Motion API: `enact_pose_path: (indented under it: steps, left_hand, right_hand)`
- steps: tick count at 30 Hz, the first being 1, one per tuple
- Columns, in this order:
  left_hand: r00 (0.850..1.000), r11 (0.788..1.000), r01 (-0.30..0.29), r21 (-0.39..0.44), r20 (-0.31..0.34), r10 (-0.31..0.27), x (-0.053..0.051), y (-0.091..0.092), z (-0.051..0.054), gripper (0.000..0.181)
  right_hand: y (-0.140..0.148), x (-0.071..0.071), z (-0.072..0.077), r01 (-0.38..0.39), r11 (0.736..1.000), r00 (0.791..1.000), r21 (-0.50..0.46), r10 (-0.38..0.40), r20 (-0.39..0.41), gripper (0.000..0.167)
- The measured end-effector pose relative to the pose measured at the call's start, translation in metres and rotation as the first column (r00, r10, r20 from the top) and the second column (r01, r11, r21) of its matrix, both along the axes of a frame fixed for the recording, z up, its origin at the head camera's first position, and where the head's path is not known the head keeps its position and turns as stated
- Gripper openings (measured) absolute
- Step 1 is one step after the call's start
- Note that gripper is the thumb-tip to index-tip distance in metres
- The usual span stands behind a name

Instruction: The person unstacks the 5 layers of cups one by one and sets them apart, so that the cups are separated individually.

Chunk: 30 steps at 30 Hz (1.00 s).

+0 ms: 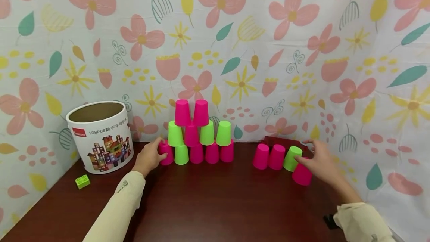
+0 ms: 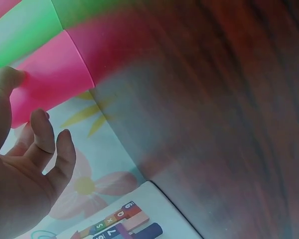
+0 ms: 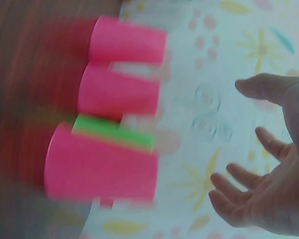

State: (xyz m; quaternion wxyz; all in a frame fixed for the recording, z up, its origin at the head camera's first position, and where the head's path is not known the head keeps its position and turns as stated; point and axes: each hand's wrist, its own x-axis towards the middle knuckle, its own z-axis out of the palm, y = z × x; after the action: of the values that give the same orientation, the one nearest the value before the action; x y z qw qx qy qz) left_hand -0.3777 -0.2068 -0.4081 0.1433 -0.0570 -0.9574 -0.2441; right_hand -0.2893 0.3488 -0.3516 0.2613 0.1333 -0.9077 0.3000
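Presently, cup stack (image 1: 191, 135): three tiers on the dark table (image 1: 215, 204); five cups below, four in the middle, two on top. The middle tier's right-end green cup (image 1: 223, 133) bears nothing.
Left hand (image 1: 149, 158): thumb and forefinger pinch the corner pink cup (image 1: 169, 153) at the stack's left foot; remaining fingers loose.
Right hand (image 1: 320, 160): thumb and fingers apart, nothing held; the right wrist view shows a gap to the cups.
Loose cups: front pink cup (image 1: 302, 174) nearest the right hand, partly before a loose green cup (image 1: 290, 161); pair of pink cups (image 1: 261, 157) to their left.
Handling (judged): keep the left pinch light, as a nudge at the corner could unsettle the tiers above; with the right, close evenly round the front cup's narrow end and lift straight, clear of its green neighbour.
Bucket (image 1: 77, 148): white, printed, mouth up; brown inner wall visible, floor hidden, contents cannot be told.
Cup mouths: all face down; anything beneath is hidden.
Green block (image 1: 82, 181): outside, just beside the bucket.
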Motion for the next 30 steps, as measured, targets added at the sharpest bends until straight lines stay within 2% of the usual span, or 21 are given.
enact_pose_path:
  steps: [4,7,13,16,19,26,30]
  left_hand:
    - [1.000,1.000,-0.004,0.018,-0.004,0.004,-0.002,0.000,0.000,0.046]
    - [1.000,1.000,0.001,0.025,-0.004,-0.001,-0.003,0.001,-0.002,0.046]
    - [1.000,1.000,-0.006,0.025,-0.017,0.007,-0.002,-0.001,-0.002,0.046]
    - [1.000,0.999,-0.001,0.033,-0.023,0.002,-0.002,-0.001,0.000,0.046]
    - [1.000,0.999,-0.003,0.034,-0.017,0.004,-0.001,-0.001,-0.001,0.046]
    - [1.000,0.999,-0.010,0.032,0.011,0.009,-0.002,0.000,-0.003,0.049]
    - [1.000,0.999,-0.011,0.033,0.010,0.011,-0.002,-0.001,-0.003,0.049]
  right_hand:
    - [-0.030,-0.003,0.009,-0.004,0.998,0.999,-0.066,0.007,0.052,0.057]
    - [-0.051,-0.007,0.010,-0.004,0.993,0.999,-0.115,0.008,0.035,0.052]
    - [-0.100,-0.026,0.012,-0.034,0.966,0.992,-0.255,0.001,-0.125,0.034]
    - [-0.123,-0.035,0.019,-0.067,0.952,0.982,-0.297,0.010,-0.189,0.033]
    - [-0.146,-0.041,0.021,-0.113,0.941,0.976,-0.319,0.044,-0.215,0.035]
    - [-0.189,-0.050,0.025,-0.213,0.906,0.969,-0.365,0.148,-0.198,0.042]
    - [-0.211,-0.059,0.029,-0.218,0.906,0.970,-0.364,0.161,-0.182,0.043]
